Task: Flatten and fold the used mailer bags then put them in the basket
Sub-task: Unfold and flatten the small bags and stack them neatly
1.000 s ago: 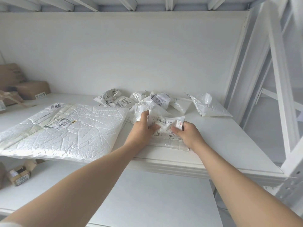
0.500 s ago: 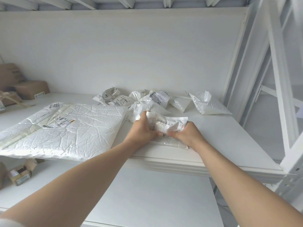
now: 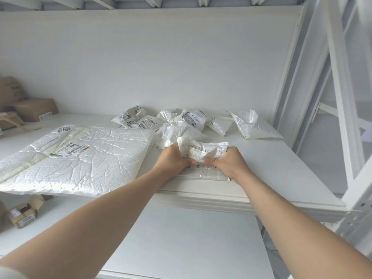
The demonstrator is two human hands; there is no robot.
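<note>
The small mailer bag (image 3: 202, 151) sits half-folded near the front edge of the shelf (image 3: 281, 168), with the left hand (image 3: 173, 161) and right hand (image 3: 230, 164) each gripping an end. Risk: the crinkled film may spring open once released, spoiling the fold. No basket in view.

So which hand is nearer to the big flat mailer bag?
Left. The left hand sits just right of the big flat mailer bag; the right hand is farther right, gripping the other end of the small mailer.
</note>
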